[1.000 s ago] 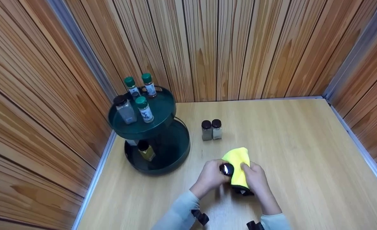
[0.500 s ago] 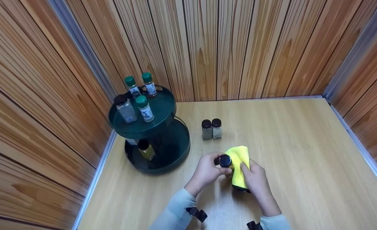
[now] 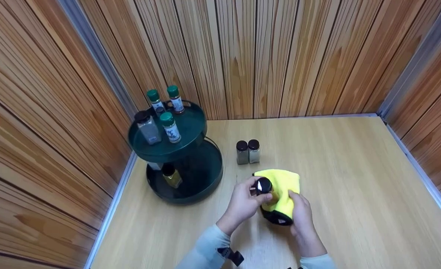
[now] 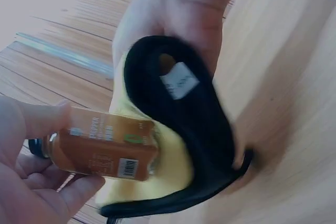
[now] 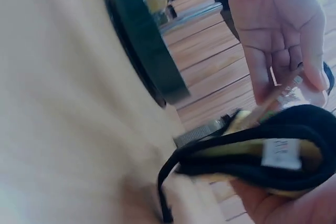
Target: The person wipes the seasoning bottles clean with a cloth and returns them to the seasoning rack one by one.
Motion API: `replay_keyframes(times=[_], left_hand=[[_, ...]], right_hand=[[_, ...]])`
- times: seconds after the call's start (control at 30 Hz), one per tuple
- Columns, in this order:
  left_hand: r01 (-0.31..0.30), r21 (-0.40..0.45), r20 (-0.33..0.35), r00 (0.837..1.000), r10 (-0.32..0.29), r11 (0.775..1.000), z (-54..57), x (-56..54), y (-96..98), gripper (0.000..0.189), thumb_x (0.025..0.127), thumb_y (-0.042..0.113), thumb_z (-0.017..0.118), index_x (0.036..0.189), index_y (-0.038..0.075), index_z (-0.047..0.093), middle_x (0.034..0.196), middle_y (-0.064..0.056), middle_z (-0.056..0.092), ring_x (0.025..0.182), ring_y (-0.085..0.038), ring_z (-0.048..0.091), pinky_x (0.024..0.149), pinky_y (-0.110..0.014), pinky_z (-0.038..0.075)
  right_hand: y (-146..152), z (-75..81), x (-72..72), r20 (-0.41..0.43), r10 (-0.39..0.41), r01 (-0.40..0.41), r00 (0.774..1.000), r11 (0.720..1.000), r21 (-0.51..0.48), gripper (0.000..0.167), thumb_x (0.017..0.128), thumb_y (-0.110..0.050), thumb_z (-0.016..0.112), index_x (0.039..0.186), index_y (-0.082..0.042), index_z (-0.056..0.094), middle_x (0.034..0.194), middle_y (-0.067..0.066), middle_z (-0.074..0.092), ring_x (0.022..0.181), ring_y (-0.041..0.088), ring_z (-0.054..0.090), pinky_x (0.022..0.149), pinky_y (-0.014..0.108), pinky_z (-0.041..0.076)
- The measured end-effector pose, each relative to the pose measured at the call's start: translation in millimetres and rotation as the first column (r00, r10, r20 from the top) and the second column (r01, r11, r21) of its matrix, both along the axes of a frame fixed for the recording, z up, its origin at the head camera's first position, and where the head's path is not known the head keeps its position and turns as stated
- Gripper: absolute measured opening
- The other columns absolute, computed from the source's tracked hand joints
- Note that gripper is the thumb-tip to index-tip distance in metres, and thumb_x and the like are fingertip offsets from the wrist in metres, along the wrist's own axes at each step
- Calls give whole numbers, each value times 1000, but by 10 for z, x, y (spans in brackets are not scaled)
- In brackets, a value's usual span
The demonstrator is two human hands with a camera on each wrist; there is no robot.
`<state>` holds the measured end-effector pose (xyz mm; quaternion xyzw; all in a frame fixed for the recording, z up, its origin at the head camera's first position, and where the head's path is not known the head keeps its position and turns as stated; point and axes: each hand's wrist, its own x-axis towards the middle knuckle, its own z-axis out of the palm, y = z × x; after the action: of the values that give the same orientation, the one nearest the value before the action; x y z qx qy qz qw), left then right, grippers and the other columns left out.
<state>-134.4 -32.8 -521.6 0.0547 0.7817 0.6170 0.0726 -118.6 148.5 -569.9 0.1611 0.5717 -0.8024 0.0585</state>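
Note:
My left hand grips a spice jar near its dark cap. Orange-brown powder fills the jar, and its label reads pepper in the left wrist view. A bright yellow cloth with black edging is in my right hand, pinched between thumb and fingers. It spreads behind and against the jar's lower end. The cloth's black border and white tag face the left wrist camera. Part of the right hand's fingers is hidden behind the cloth. Both hands are above the wooden table.
A dark green two-tier round rack stands at the left. Its upper tier bears several jars, including a green-capped bottle; a yellowish jar is below. Two dark-capped jars stand side by side beyond my hands. Wood-panelled walls enclose the table.
The cloth was a narrow fold beside the jar and is now spread wider, reaching left behind it. The jar's cap has shifted slightly up and left. The rack and standing jars stay put.

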Motion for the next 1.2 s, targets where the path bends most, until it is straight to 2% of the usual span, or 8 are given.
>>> replay_keyframes(times=[0.1, 0.2, 0.5, 0.7, 0.87, 1.0, 1.1, 1.2], left_hand=[[5, 27, -26, 1000, -4, 1000, 6, 19, 6, 49, 86, 16, 84, 131, 24, 67, 127, 15, 65, 120, -9, 62, 104, -37, 52], [14, 48, -76, 997, -10, 999, 10, 14, -3, 48, 86, 15, 83, 130, 23, 66, 127, 13, 65, 121, -11, 61, 106, -37, 50], [30, 68, -132, 991, -21, 997, -25, 20, -68, 40, 88, 17, 81, 124, 23, 67, 118, 10, 66, 116, -8, 64, 104, -32, 51], [-9, 49, -229, 973, 20, 999, -64, 3, -95, 34, 85, 10, 82, 116, 14, 68, 110, 3, 67, 105, -10, 66, 96, -27, 54], [0, 96, -138, 990, 13, 995, -61, 3, -94, 34, 85, 12, 83, 116, 16, 68, 109, 5, 70, 105, -10, 67, 94, -28, 55], [15, 175, -37, 999, -9, 985, -82, 25, -52, 36, 86, 13, 82, 119, 19, 66, 115, 6, 70, 113, -11, 67, 97, -28, 55], [18, 214, -36, 999, -11, 977, -102, 42, -18, 39, 87, 11, 81, 121, 19, 65, 119, 5, 69, 118, -12, 65, 100, -29, 53], [19, 242, -83, 997, 1, 970, -101, 43, 8, 43, 87, 9, 81, 125, 16, 64, 124, 4, 68, 121, -12, 64, 101, -29, 52]], right_hand=[[13, -26, -10, 42, 32, -25, 999, 985, -168, 42, 110, -35, 38, 139, -4, 43, 111, 0, 64, 102, 15, 65, 89, 31, 55], [31, -30, -28, 63, 62, -47, 996, 973, -224, 47, 110, -37, 36, 144, -5, 39, 117, 0, 65, 108, 16, 65, 94, 33, 54], [131, -4, 20, 108, 94, -92, 990, 995, -25, 46, 107, -34, 46, 132, 3, 54, 103, 9, 72, 93, 21, 70, 81, 34, 58], [179, 100, 48, 61, 36, -40, 997, 997, 63, 37, 105, -29, 51, 118, 5, 56, 87, 9, 69, 77, 23, 69, 69, 33, 58], [183, 139, 50, -2, -52, 52, 999, 997, 60, 35, 106, -30, 50, 109, 4, 58, 80, 8, 65, 68, 23, 67, 61, 34, 58], [174, 90, 26, 1, -62, 62, 998, 998, -5, 37, 107, -34, 47, 118, 2, 53, 88, 4, 64, 77, 19, 66, 67, 32, 58], [139, 59, 4, 25, -20, 23, 999, 992, -123, 41, 109, -36, 44, 131, -2, 47, 103, 2, 63, 93, 17, 66, 82, 32, 57], [104, 41, -10, 54, 39, -25, 998, 970, -243, 46, 109, -39, 41, 141, -6, 41, 115, 0, 65, 107, 15, 65, 94, 33, 54]])
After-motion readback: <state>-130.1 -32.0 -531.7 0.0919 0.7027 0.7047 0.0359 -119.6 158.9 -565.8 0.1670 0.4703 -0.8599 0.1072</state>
